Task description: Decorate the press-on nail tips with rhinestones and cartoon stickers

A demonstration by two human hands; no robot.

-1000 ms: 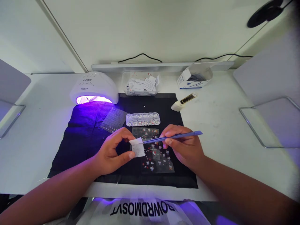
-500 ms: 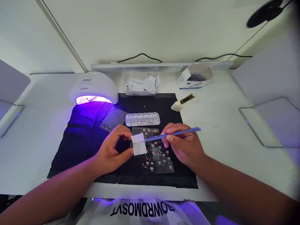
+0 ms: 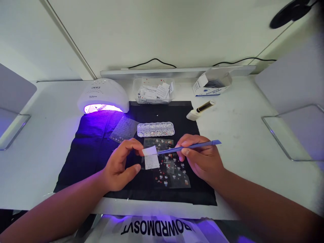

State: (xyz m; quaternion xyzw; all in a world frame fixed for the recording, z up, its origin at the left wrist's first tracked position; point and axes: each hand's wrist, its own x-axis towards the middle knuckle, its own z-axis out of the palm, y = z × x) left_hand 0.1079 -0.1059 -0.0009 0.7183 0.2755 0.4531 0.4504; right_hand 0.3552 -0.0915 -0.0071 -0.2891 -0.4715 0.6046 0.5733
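Observation:
My right hand (image 3: pixel 202 158) grips blue tweezers (image 3: pixel 199 145), their tips touching the right edge of a small white paper piece (image 3: pixel 152 162). The paper has a crease across it and faint marks on its lower part. Beside its left edge is my left hand (image 3: pixel 121 165), fingers apart. Its fingertips are near or against the upper left corner, while the thumb stands clear of the paper. Beneath and behind lie clear sticker sheets (image 3: pixel 177 175) with small red and white cartoon figures. A clear divided case (image 3: pixel 156 129) of small gems sits just beyond.
A lit white nail lamp (image 3: pixel 103 96) stands at the back left, near a translucent sheet (image 3: pixel 124 128). Behind the black mat (image 3: pixel 83 162) are a clear tub (image 3: pixel 153 99) of alcohol pads and an open carton (image 3: pixel 211 84). A white bottle (image 3: pixel 193 114) with gold-black cap lies right.
My left thumb has come away from the paper's lower left edge. The tweezers stay at the paper's right edge. The whole view has shifted slightly.

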